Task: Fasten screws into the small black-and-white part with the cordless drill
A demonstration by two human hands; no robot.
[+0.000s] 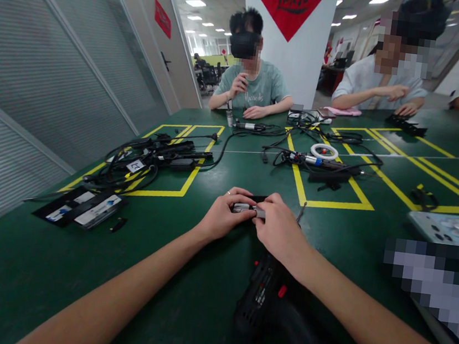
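Observation:
Above the dark green table, my left hand point(227, 212) and my right hand point(279, 223) meet on a small silver-grey piece point(242, 208). Fingers of both hands are closed around it, hiding most of its shape. A flat black part point(262, 199) shows just behind the fingers; whether it is joined to the grey piece I cannot tell. Close below my right hand lies a black cordless drill point(260, 296) with red buttons, its handle toward the lower right and partly under my forearm. A thin dark rod point(301, 211) sticks up beyond my right hand.
Tangled black cables and devices point(164, 155) lie at the left, near black-and-white packets point(87, 207). Ahead right are a soldering-iron-like tool point(326, 163) and a white ring point(324, 152). A light blue phone point(448, 228) rests at the right. Two people point(257, 80) sit opposite.

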